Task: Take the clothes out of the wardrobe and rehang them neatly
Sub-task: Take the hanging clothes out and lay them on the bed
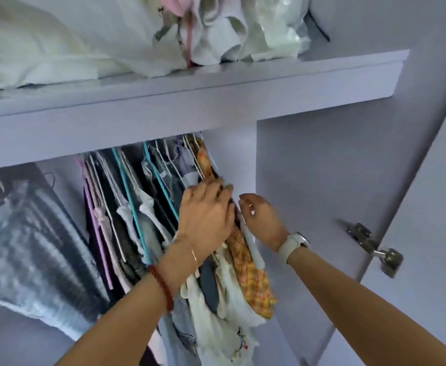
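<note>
I see my left hand [206, 215] gripping the hanging clothes just left of the orange plaid garment [253, 276], while my right hand [258, 217] pinches its white hanger [253, 247], sloping toward me at the wardrobe's right wall [295, 180].

Clothes [137, 223] hang packed on white, teal and pink hangers at frame centre in the pale wardrobe [309, 180]; an orange plaid garment [253, 273] hangs rightmost, a striped grey knit [37, 254] apart at lower left.
</note>
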Demonstrator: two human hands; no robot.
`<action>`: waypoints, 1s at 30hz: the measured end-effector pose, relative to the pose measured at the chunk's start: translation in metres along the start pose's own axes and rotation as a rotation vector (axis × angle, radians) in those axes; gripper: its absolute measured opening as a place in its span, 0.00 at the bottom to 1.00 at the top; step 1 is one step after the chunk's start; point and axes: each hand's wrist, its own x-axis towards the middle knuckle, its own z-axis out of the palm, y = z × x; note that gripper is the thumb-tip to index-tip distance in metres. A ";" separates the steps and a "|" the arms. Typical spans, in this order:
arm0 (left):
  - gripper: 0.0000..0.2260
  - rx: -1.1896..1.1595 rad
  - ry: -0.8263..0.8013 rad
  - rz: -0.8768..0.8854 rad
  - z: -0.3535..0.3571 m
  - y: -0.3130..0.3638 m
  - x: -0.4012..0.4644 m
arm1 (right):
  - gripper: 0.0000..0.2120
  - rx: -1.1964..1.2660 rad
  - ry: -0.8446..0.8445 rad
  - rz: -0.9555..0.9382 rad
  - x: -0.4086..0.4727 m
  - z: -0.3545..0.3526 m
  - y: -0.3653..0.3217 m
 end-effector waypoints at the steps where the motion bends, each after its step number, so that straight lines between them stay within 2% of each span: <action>1: 0.21 0.020 -0.117 -0.084 0.001 -0.009 0.013 | 0.17 0.000 -0.044 0.019 0.011 0.003 0.000; 3: 0.23 -0.006 -0.371 -0.214 0.013 -0.025 0.026 | 0.17 -0.055 -0.142 0.032 0.024 0.010 0.006; 4: 0.23 -0.005 -0.423 -0.219 0.020 -0.026 0.026 | 0.16 -0.086 -0.168 0.015 0.028 0.013 0.010; 7: 0.21 -0.022 -0.427 -0.163 0.029 -0.023 0.021 | 0.14 -0.129 -0.131 -0.076 0.036 0.015 0.018; 11: 0.20 -0.049 -0.484 -0.206 0.029 -0.024 0.025 | 0.15 -0.234 -0.097 -0.094 0.048 0.008 0.019; 13: 0.20 -0.060 -0.473 -0.210 0.029 -0.022 0.023 | 0.15 -0.253 -0.064 -0.076 0.054 0.004 0.018; 18: 0.20 -0.076 -0.471 -0.210 0.027 -0.030 0.015 | 0.17 -0.205 0.140 -0.069 0.054 -0.014 0.013; 26: 0.20 -0.061 -0.461 -0.251 0.025 -0.018 0.022 | 0.17 -0.177 0.260 -0.052 -0.003 -0.064 0.022; 28: 0.20 -0.073 -0.353 -0.215 0.025 -0.007 0.021 | 0.16 -0.205 0.282 -0.034 -0.032 -0.074 0.032; 30: 0.21 -0.158 -0.155 -0.057 0.023 0.012 0.014 | 0.14 -0.210 0.306 -0.032 -0.066 -0.083 0.043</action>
